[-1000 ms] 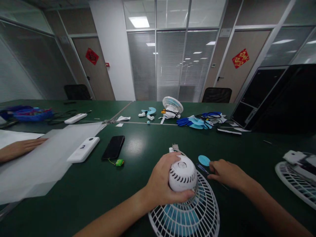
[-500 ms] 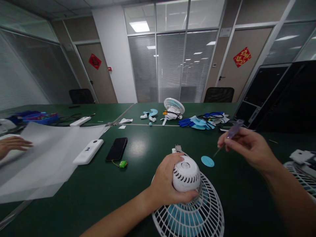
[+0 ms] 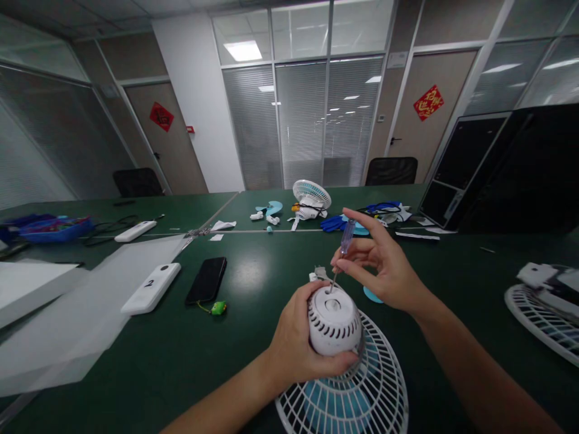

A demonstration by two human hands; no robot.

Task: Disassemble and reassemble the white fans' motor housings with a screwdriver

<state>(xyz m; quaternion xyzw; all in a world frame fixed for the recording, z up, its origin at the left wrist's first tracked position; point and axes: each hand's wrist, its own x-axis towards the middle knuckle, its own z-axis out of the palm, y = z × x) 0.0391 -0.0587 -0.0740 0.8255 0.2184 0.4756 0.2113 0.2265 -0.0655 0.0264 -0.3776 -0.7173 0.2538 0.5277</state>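
A white fan (image 3: 337,325) lies with its grille (image 3: 384,374) down on the dark green table, blue blades showing through the bars. My left hand (image 3: 298,337) wraps around its round motor housing from the left, thumb along the near side. In my right hand (image 3: 380,259) is a screwdriver (image 3: 347,236) with a clear purple handle, the index finger resting on its top end. Its thin shaft points down, with the tip at the top of the housing near the far rim. Partly hidden behind my right hand, a light blue disc (image 3: 373,295) lies on the table.
Left of the fan lie a black phone (image 3: 206,281) with a green charm and a white device (image 3: 151,289) marked 2. Another fan (image 3: 311,199) stands at the back, near blue gloves (image 3: 332,223). A further grille (image 3: 543,319) lies at the right edge.
My right hand has brought the screwdriver left and onto the motor housing. My left hand keeps its hold. The other person's hand at the left has gone from view.
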